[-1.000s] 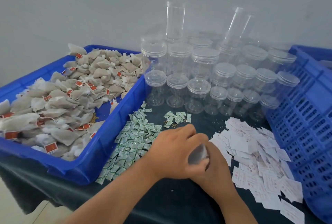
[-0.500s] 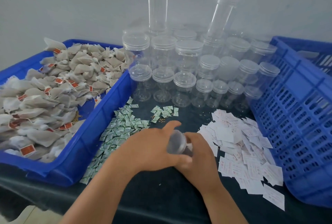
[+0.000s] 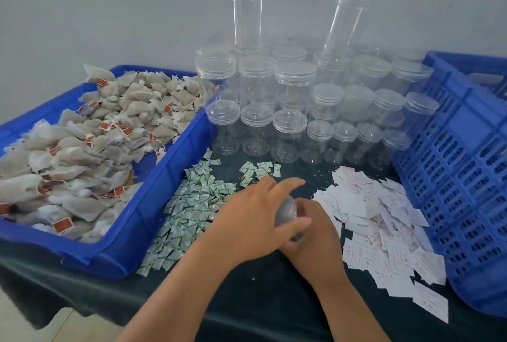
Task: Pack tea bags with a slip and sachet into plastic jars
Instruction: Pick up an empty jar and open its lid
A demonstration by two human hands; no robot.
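jar (image 3: 286, 211) being gripped low over the desk (image 3: 260, 300)
i am seeing my left hand (image 3: 255, 221) clasping its end and my right hand (image 3: 315, 240) wrapping its body, between sachets (image 3: 192, 204) and slips (image 3: 384, 232).

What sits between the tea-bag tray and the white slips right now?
In the head view: the green sachets pile on the dark cloth, then the left hand and right hand, both gripping a clear jar.
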